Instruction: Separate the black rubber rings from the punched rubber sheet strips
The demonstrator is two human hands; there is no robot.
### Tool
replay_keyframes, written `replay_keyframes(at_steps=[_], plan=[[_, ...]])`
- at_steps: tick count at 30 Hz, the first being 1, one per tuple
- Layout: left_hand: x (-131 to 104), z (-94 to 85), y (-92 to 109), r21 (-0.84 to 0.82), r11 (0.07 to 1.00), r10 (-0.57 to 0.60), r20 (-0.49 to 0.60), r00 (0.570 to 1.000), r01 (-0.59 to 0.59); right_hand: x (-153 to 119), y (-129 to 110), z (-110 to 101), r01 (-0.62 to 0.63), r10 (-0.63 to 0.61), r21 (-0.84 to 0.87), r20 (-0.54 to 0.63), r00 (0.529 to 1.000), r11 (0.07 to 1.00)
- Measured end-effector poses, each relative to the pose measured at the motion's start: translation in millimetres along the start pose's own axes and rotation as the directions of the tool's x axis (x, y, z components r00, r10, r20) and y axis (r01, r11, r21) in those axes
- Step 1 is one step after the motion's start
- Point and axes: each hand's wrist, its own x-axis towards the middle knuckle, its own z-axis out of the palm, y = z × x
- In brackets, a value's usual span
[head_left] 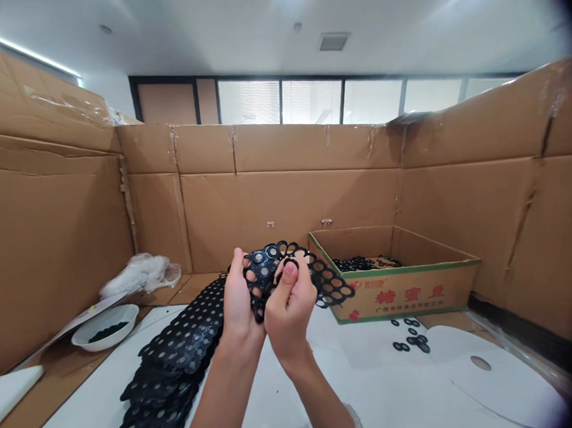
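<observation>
Above the tabletop [344, 377], toward its far edge, the left hand [243, 301] holds a black sheet [264, 268], its half-curled fingers partly hidden, while the right hand's [290, 316] fingers curl tightly on that sheet.

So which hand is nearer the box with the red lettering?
The right hand: it is closed on the black perforated sheet, to the left of the box. The left hand is farther left, against the same sheet.
</observation>
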Motion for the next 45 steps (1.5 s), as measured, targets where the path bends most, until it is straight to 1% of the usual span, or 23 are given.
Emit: replay_keyframes(at_steps=[3,5,7,9,11,12,14,15,17,19,20,21,23,25,27,29,30,32,35,38,40,43,45], plan=[[-3,2.4,-1,-0.015,0.999,-0.043,-0.02,0.999,0.042,3,-1,-2,-0.035,0.035,0.014,-0.023,0.999,0.999],[-4,4.0,-3,0.008,0.999,-0.036,-0.011,0.999,0.036,5,-3,-4,-0.055,0.056,0.017,-0.061,0.997,0.998],[-5,5.5,-8,0.047,0.999,-0.001,-0.004,1.0,0.001,7,-4,-7,-0.057,0.058,0.012,-0.114,0.992,0.998],[-6,6.8,-14,0.083,0.994,0.071,-0.007,0.997,-0.07,10,-3,-12,-0.029,0.029,-0.002,-0.165,0.986,1.0],[-8,7.2,-19,0.11,0.976,0.193,-0.017,0.981,-0.19,13,-2,-18,0.067,-0.077,-0.053,-0.216,0.973,0.996],[-9,7.0,-20,0.12,0.957,0.268,-0.02,0.963,-0.264,15,-2,-21,0.126,-0.143,-0.089,-0.233,0.962,0.988],[-13,5.2,-19,0.127,0.902,0.416,-0.007,0.909,-0.412,18,-2,-27,0.23,-0.261,-0.156,-0.221,0.94,0.961],[-15,3.7,-18,0.122,0.873,0.475,0.008,0.88,-0.472,19,-3,-29,0.263,-0.294,-0.169,-0.196,0.936,0.95],[-18,0.1,-12,0.12,0.814,0.563,0.078,0.823,-0.569,18,-7,-31,0.282,-0.3,-0.147,-0.117,0.947,0.948],[-22,-2.9,-7,0.15,0.758,0.615,0.159,0.773,-0.634,16,-11,-30,0.277,-0.278,-0.085,0.006,0.961,0.957],[-24,-3.7,-5,0.175,0.734,0.633,0.172,0.755,-0.656,14,-14,-29,0.263,-0.259,-0.044,0.072,0.963,0.964],[-26,-3.8,-3,0.199,0.713,0.654,0.156,0.74,-0.672,11,-16,-27,0.238,-0.235,-0.007,0.131,0.963,0.971],[-31,-2.4,-2,0.225,0.69,0.696,0.053,0.716,-0.688,8,-21,-23,0.158,-0.162,0.039,0.21,0.964,0.987],[-36,-0.1,-3,0.242,0.658,0.741,-0.039,0.671,-0.713,6,-24,-21,0.045,-0.059,0.057,0.29,0.955,0.997],[-42,1.3,-5,0.261,0.617,0.777,-0.053,0.628,-0.742,7,-28,-20,-0.075,0.03,0.094,0.411,0.911,0.993],[-47,0.9,-4,0.275,0.595,0.792,-0.042,0.609,-0.755,8,-31,-22,-0.169,0.074,0.146,0.502,0.861,0.975],[-49,0.1,-4,0.273,0.594,0.794,-0.045,0.606,-0.757,7,-33,-23,-0.2,0.084,0.17,0.521,0.85,0.965],[-51,-2.1,0,0.264,0.609,0.786,-0.073,0.614,-0.748,6,-36,-24,-0.226,0.089,0.199,0.531,0.842,0.954],[-50,-5.5,6,0.231,0.65,0.759,-0.146,0.635,-0.724,3,-38,-23,-0.195,0.062,0.195,0.538,0.84,0.961],[-43,-7.3,10,0.203,0.701,0.713,-0.206,0.67,-0.683,0,-37,-20,-0.089,0.028,0.094,0.515,0.857,0.992],[-38,-7.6,11,0.192,0.731,0.683,-0.224,0.696,-0.655,-2,-34,-17,-0.026,0.022,0.002,0.489,0.872,1.0],[-32,-6.8,11,0.18,0.779,0.627,-0.239,0.741,-0.601,-3,-32,-15,-0.023,0.067,-0.103,0.451,0.89,0.994],[-30,-6.1,11,0.176,0.806,0.592,-0.249,0.767,-0.565,-3,-30,-15,-0.042,0.095,-0.127,0.448,0.889,0.991]])
